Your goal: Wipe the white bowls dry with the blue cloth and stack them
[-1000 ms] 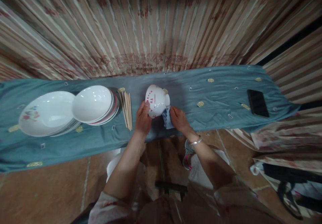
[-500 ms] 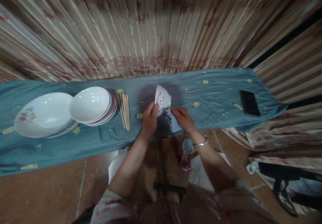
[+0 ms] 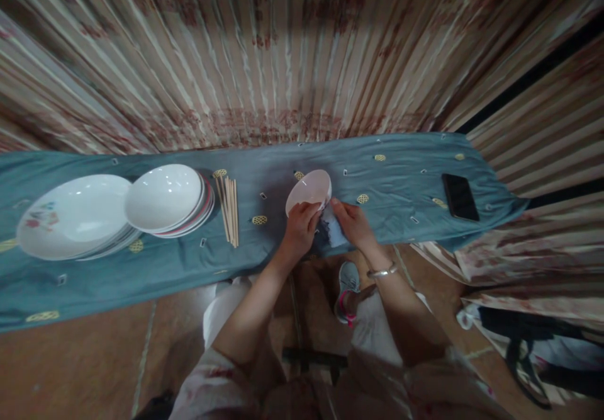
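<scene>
A small white bowl (image 3: pixel 307 188) is held over the cloth-covered table, tilted so that its inside shows. My left hand (image 3: pixel 301 226) is closed on its near rim, fingers wrapped over the edge. At the bowl's right side, my right hand (image 3: pixel 353 223) grips a pale blue cloth (image 3: pixel 334 230) with a dark pattern, which hangs below the fingers. The thumb and fingertips of that hand are close to the rim; whether they touch it I cannot tell. A silver bracelet (image 3: pixel 383 271) circles my right wrist.
Left of the bowl lie several wooden chopsticks (image 3: pixel 231 212). Beyond them stand a stack of white bowls (image 3: pixel 163 196) and a stack of large plates (image 3: pixel 80 215). A black phone (image 3: pixel 460 197) rests at the right on the blue tablecloth (image 3: pixel 391 184). A pleated curtain (image 3: pixel 283 61) hangs behind.
The bowl has turned from showing its patterned outside to showing its inside. My left hand has shifted right and now holds the near rim. The right hand with the cloth has moved slightly right.
</scene>
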`<state>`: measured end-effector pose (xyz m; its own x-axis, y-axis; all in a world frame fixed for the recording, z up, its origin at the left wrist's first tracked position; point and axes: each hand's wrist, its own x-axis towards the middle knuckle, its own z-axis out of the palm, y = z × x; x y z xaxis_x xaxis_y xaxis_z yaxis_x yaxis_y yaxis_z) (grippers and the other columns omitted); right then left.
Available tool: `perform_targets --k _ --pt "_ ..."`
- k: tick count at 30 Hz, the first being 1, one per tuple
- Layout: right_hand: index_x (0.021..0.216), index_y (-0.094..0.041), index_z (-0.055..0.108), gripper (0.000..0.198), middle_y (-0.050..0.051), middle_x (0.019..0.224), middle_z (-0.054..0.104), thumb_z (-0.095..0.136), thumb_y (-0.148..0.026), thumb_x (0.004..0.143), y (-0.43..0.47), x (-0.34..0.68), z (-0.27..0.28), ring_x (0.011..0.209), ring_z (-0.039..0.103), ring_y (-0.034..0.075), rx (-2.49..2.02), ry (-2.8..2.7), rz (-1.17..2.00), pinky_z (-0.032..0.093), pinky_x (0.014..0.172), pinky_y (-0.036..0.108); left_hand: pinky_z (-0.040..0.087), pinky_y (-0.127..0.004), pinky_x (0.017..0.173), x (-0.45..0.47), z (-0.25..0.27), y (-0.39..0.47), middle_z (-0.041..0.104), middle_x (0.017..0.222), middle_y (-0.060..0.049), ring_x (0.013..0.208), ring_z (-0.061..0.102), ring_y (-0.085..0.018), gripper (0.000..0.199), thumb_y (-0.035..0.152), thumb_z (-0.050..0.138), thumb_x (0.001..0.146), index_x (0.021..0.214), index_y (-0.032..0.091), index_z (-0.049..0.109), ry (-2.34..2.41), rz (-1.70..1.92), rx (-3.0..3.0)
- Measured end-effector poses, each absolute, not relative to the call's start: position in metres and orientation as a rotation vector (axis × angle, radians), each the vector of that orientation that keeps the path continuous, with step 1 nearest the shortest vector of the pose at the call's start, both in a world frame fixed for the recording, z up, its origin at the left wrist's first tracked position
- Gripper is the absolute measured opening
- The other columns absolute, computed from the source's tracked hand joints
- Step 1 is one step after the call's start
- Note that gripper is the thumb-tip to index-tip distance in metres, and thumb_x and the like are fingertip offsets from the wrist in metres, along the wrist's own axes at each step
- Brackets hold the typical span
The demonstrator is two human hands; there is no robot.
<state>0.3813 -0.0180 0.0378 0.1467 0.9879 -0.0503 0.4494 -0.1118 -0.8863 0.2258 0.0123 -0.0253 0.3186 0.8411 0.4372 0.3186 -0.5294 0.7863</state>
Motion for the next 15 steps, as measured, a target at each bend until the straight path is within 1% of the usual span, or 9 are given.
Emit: perform_targets --k 2,4,6,9,12,15 --pt "0.054 -0.023 0.041 0.069 -0.005 0.055 0.031 0.042 -0.087 0.081 -0.018 0.382 0.039 0.058 0.031 0.011 -1.711 -1.442 0.840 0.026 0.054 0.028 0.046 -0.046 0.105 0.227 -0.027 0.012 0.074 0.103 -0.011 0.102 0.067 -0.024 0.026 0.031 0.051 0.101 0.113 0.022 0.073 1.052 1.109 2.043" --pt "0.055 -0.022 0.045 0.066 -0.004 0.054 0.035 0.047 -0.083 0.083 -0.018 0.382 0.040 0.059 0.033 0.011 -1.750 -1.481 0.792 0.027 0.056 0.028 0.039 -0.051 0.113 0.228 -0.027 0.010 0.075 0.106 -0.010 0.105 0.067 -0.024 0.026 0.026 0.051 0.100 0.114 0.023 0.073 1.087 1.041 2.061" --pt "0.057 -0.022 0.050 0.062 -0.004 0.054 0.039 0.052 -0.077 0.084 -0.018 0.382 0.039 0.060 0.036 0.012 -1.775 -1.501 0.780 0.028 0.057 0.028 0.036 -0.053 0.116 0.230 -0.025 0.007 0.075 0.108 -0.010 0.108 0.066 -0.024 0.027 0.023 0.051 0.098 0.113 0.024 0.073 1.116 0.974 2.077" --pt "0.055 -0.022 0.053 0.053 -0.005 0.052 0.041 0.058 -0.066 0.084 -0.015 0.385 0.036 0.058 0.038 0.012 -1.796 -1.477 0.830 0.029 0.057 0.027 0.032 -0.055 0.119 0.232 -0.022 0.003 0.074 0.112 -0.010 0.115 0.065 -0.025 0.027 0.020 0.053 0.096 0.112 0.024 0.074 1.125 0.921 2.102" --pt "0.054 -0.021 0.055 0.044 -0.004 0.051 0.045 0.059 -0.054 0.083 -0.011 0.392 0.027 0.057 0.041 0.012 -1.775 -1.381 0.935 0.030 0.056 0.027 0.026 -0.057 0.123 0.232 -0.020 0.002 0.071 0.125 -0.012 0.129 0.060 -0.027 0.029 0.023 0.056 0.095 0.119 0.024 0.072 1.075 0.956 2.130" --pt "0.057 -0.021 0.059 0.036 -0.004 0.050 0.051 0.058 -0.047 0.081 -0.007 0.401 0.016 0.056 0.046 0.013 -1.739 -1.169 1.070 0.034 0.054 0.025 0.020 -0.057 0.127 0.228 -0.020 0.004 0.064 0.141 -0.014 0.145 0.048 -0.029 0.033 0.032 0.055 0.098 0.129 0.024 0.067 1.081 1.084 2.091"
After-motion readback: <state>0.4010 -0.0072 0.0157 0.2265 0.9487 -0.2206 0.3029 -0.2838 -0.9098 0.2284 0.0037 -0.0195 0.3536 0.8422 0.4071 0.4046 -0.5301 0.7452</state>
